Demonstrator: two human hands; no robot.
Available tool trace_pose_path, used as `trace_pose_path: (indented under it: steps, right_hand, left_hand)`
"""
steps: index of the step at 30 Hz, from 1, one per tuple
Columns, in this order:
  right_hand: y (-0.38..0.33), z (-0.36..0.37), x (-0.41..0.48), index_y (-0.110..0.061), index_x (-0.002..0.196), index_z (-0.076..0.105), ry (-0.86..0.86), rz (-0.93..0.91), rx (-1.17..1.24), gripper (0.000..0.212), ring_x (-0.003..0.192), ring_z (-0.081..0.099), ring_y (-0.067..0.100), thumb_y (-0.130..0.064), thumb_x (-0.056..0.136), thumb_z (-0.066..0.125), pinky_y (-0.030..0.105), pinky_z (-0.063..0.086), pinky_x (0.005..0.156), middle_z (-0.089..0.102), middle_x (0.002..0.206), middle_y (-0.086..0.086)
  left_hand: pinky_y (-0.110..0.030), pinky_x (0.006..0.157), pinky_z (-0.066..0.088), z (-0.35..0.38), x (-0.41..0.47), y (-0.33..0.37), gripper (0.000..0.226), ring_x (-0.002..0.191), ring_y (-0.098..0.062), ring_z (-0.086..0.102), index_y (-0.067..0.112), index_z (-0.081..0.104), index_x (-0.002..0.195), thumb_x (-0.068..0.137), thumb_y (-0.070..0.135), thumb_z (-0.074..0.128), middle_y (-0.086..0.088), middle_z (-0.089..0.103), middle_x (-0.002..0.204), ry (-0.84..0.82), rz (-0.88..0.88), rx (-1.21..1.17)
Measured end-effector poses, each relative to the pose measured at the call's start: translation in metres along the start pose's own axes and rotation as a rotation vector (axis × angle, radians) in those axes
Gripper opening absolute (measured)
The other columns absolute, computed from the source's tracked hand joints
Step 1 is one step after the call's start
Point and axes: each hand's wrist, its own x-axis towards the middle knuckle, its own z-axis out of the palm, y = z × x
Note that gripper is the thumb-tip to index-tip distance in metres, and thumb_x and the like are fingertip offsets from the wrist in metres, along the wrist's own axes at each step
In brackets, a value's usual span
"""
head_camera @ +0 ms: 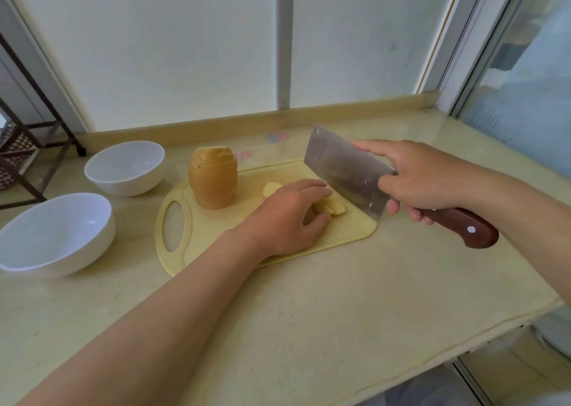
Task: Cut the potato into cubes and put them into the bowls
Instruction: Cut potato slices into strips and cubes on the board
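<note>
On the yellow cutting board (197,239) a large brown potato piece (213,177) stands upright at the back left. My left hand (287,217) curls over a stack of pale potato slices (332,208) and holds them down. One loose slice (271,188) lies just behind that hand. My right hand (423,177) grips a cleaver (346,171) by its brown wooden handle, forefinger laid along the blade's spine. The blade hangs tilted just right of the slices, its edge close to my left fingers.
Two white bowls stand left of the board: a near bowl (55,235) and a far bowl (125,168), both empty. The beige countertop (340,297) ends at a front edge on the right. A dark metal rack (24,158) stands at far left.
</note>
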Motion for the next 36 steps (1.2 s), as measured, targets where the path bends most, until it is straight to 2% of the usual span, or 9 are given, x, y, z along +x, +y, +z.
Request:
trace_pose_path:
  steps: [3,7,10,14,22,27,29,32,36]
  right_hand:
    - [0.005,-0.003,-0.003,-0.055,0.158,0.024,0.050,0.014,0.019,0.078,0.042,0.058,0.018,-0.007,0.099,0.045,0.033,0.053,0.044,0.072,0.077,0.016]
    - [0.015,-0.010,-0.005,-0.054,0.157,0.026,0.086,0.056,0.104,0.082,0.040,0.058,0.024,-0.002,0.096,0.041,0.034,0.052,0.043,0.069,0.058,0.013]
    - [0.018,-0.014,-0.006,-0.050,0.158,0.026,0.100,0.057,0.137,0.081,0.055,0.067,0.037,-0.001,0.095,0.040,0.035,0.052,0.044,0.064,0.048,0.008]
    - [0.022,-0.013,-0.004,-0.048,0.158,0.028,0.128,0.039,0.199,0.081,0.038,0.057,0.018,0.001,0.095,0.040,0.033,0.050,0.042,0.071,0.065,0.021]
    - [0.026,-0.007,-0.007,-0.046,0.157,0.034,0.070,0.030,0.270,0.080,0.038,0.054,0.019,0.005,0.095,0.040,0.032,0.048,0.040,0.070,0.073,0.028]
    - [0.028,-0.006,-0.007,-0.042,0.150,0.046,0.074,0.040,0.648,0.068,0.037,0.046,0.022,0.003,0.099,0.045,0.029,0.042,0.036,0.067,0.063,0.022]
    - [0.026,0.001,-0.006,-0.033,0.149,0.049,0.073,0.015,0.847,0.063,0.034,0.043,0.018,0.005,0.099,0.043,0.024,0.038,0.033,0.064,0.062,0.022]
    - [0.022,0.017,-0.003,-0.029,0.147,0.051,0.021,-0.023,1.008,0.061,0.031,0.040,0.015,0.006,0.099,0.038,0.020,0.034,0.030,0.059,0.062,0.022]
    - [0.019,0.033,-0.001,-0.033,0.144,0.053,-0.022,-0.025,1.014,0.061,0.032,0.041,0.016,0.005,0.099,0.039,0.021,0.036,0.032,0.060,0.063,0.021]
  left_hand:
    - [-0.017,0.109,0.028,-0.003,0.002,0.004,0.048,0.131,-0.016,0.045,0.013,0.054,0.137,0.090,0.017,0.057,-0.003,0.050,0.144,-0.054,-0.020,-0.019]
    - [-0.043,0.111,0.033,0.000,0.006,0.004,0.056,0.132,-0.023,0.044,0.020,0.048,0.142,0.086,0.025,0.043,0.002,0.051,0.144,-0.145,-0.029,0.045]
    - [-0.045,0.105,0.035,0.001,0.008,0.005,0.051,0.124,-0.024,0.044,0.025,0.047,0.141,0.091,0.028,0.043,0.004,0.052,0.139,-0.176,-0.050,0.082]
    - [-0.032,0.096,0.037,0.000,0.008,0.011,0.040,0.106,-0.025,0.049,0.019,0.058,0.132,0.093,0.029,0.055,-0.002,0.058,0.122,-0.110,-0.068,0.087]
    - [-0.035,0.085,0.044,0.012,0.006,0.032,0.039,0.098,-0.027,0.049,0.010,0.063,0.113,0.089,0.040,0.058,-0.007,0.054,0.105,-0.014,-0.214,0.133]
    - [-0.027,0.093,0.047,-0.011,0.010,0.031,0.041,0.107,-0.010,0.056,0.017,0.061,0.126,0.088,0.030,0.053,0.006,0.060,0.118,0.207,-0.443,-0.268]
    - [-0.033,0.097,0.049,-0.018,0.016,0.030,0.038,0.109,-0.017,0.061,0.011,0.062,0.123,0.089,0.015,0.046,-0.001,0.066,0.117,0.298,-0.605,-0.755]
    - [-0.045,0.102,0.048,-0.023,0.020,0.039,0.038,0.114,-0.036,0.061,-0.002,0.056,0.121,0.090,0.009,0.038,-0.017,0.064,0.124,0.178,-0.715,-1.715]
    - [-0.048,0.099,0.050,-0.026,0.018,0.042,0.038,0.118,-0.039,0.059,-0.004,0.054,0.122,0.092,0.009,0.036,-0.026,0.059,0.126,0.104,-0.623,-1.949]
